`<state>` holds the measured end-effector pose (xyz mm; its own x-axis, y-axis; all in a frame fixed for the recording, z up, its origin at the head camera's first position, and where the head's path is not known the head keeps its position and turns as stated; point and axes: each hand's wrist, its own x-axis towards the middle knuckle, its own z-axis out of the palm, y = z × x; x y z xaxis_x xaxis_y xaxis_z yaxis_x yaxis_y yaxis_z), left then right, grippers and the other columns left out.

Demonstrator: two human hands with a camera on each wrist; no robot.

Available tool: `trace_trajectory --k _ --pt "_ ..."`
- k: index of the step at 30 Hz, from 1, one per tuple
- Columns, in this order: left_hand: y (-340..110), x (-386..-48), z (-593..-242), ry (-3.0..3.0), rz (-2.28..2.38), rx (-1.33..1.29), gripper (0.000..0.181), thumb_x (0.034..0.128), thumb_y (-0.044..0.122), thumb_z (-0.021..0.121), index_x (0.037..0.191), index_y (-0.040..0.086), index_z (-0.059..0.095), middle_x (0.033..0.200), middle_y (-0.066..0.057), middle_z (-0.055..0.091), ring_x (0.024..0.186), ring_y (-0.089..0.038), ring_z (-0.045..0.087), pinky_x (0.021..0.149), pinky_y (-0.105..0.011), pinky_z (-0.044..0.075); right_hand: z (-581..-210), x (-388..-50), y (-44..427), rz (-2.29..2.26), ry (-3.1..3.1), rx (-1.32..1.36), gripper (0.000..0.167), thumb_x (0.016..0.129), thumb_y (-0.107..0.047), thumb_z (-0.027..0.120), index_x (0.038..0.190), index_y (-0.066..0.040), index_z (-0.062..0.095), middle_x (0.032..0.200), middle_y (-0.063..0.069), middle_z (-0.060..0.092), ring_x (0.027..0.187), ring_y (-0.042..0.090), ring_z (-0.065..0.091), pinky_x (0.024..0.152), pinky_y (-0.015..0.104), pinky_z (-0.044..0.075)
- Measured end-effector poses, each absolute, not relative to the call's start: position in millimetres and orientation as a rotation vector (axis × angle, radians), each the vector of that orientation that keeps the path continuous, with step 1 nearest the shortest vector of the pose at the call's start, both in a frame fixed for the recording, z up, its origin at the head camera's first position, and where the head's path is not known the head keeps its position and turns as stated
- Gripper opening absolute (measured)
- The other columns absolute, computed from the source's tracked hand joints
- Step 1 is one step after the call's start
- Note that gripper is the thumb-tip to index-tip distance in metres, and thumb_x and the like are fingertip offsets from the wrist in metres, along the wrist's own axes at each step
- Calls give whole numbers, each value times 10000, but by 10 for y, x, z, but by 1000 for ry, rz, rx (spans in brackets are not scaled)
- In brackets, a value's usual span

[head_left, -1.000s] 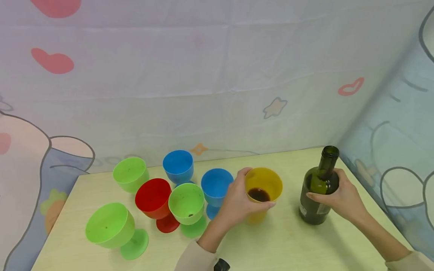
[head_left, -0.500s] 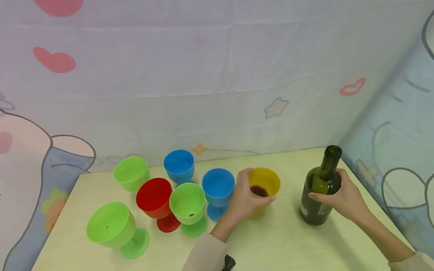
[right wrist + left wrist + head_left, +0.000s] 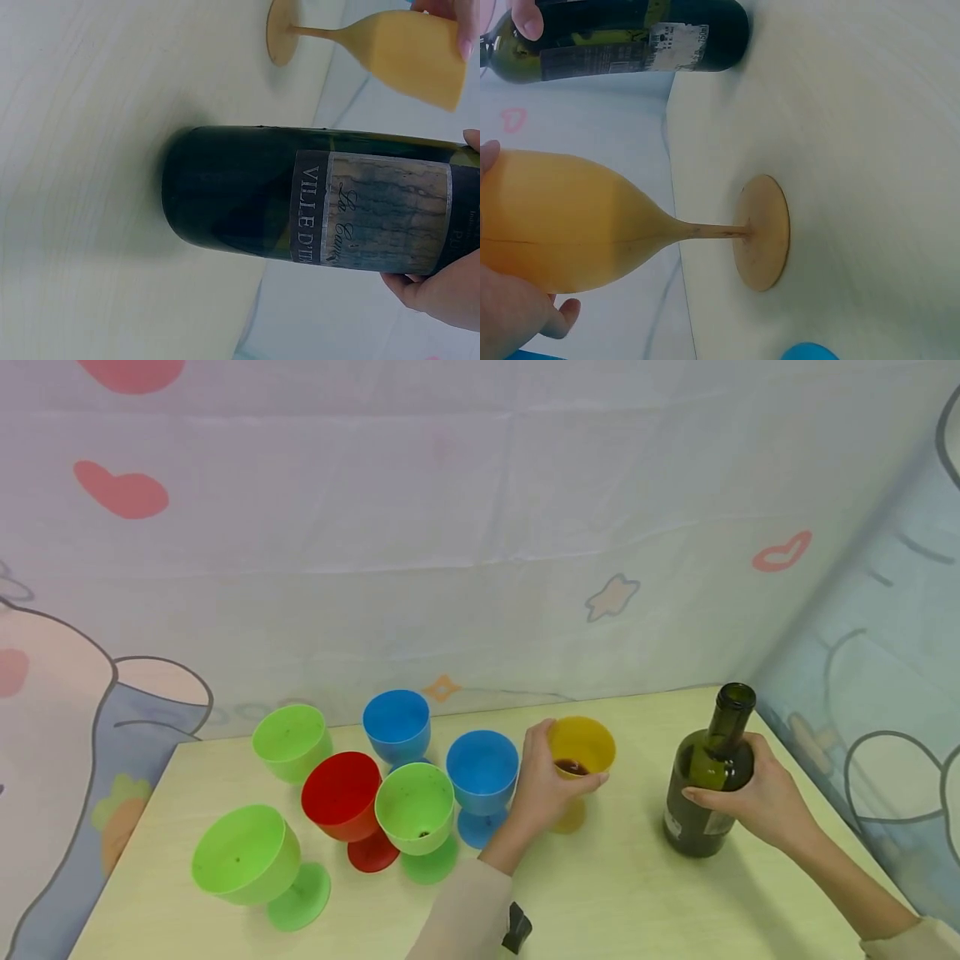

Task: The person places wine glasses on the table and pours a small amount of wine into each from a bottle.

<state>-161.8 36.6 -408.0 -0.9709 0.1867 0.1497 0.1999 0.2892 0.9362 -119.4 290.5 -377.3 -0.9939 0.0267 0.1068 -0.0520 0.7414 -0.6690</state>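
My left hand (image 3: 547, 785) grips the yellow goblet (image 3: 581, 743) round its bowl, thumb on the near side. Some dark liquid shows inside the goblet. In the left wrist view the goblet's stem and round foot (image 3: 762, 232) are upright over the table; whether the foot touches it I cannot tell. To the right, my right hand (image 3: 765, 797) grips a dark green wine bottle (image 3: 697, 810) near its shoulder. The bottle stands upright and uncapped, and its label (image 3: 386, 214) shows in the right wrist view.
Left of the yellow goblet several others stand on the pale table (image 3: 622, 910): a blue goblet (image 3: 483, 768) nearest, another blue goblet (image 3: 396, 727) behind, a red goblet (image 3: 341, 797) and several green goblets (image 3: 243, 856). A printed cloth (image 3: 480, 527) hangs behind the table.
My left hand has moved the yellow goblet slightly away from me and a little left, its bowl now tilted less toward the camera. The right hand and bottle have barely moved.
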Motion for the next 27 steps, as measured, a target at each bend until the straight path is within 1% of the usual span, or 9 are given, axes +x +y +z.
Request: trace_trajectory --k 7,11,18,24,27 --pt "417 -1715 -4056 -2552 -1761 -344 821 743 274 760 1374 58 282 1281 -86 394 1126 -239 397 921 -417 387 -3774 -1200 2911 1099 -2834 25 873 719 -311 772 1290 91 248 1124 301 466 974 454 495 722 527 436" --pt "441 -1791 -4045 -2550 -1773 -316 815 746 254 763 1376 57 285 1265 -91 406 1115 -251 413 919 -414 389 -3777 -1204 2911 1096 -2831 30 871 716 -310 775 1285 94 253 1124 292 463 973 446 492 724 524 431" --pt "477 -1916 -4044 -2508 -1835 -278 817 752 209 760 1389 51 273 1279 -96 420 1122 -263 443 974 -420 361 -3793 -1202 2917 1090 -2825 26 868 713 -310 777 1281 92 259 1122 291 464 971 444 490 720 525 429" --pt "517 -1982 -4050 -2501 -1845 -209 832 755 223 757 1406 67 263 1365 -103 316 1173 -277 407 1003 -428 335 -3796 -1195 2930 1084 -2805 25 838 710 -291 781 1256 97 279 1103 286 472 957 439 493 706 510 427" --pt "535 -2001 -4048 -2511 -1840 -162 830 755 240 756 1413 90 271 1380 -110 280 1203 -288 356 997 -454 333 -3794 -1190 2938 1098 -2802 18 830 710 -285 782 1251 97 281 1105 285 471 960 437 491 705 504 424"
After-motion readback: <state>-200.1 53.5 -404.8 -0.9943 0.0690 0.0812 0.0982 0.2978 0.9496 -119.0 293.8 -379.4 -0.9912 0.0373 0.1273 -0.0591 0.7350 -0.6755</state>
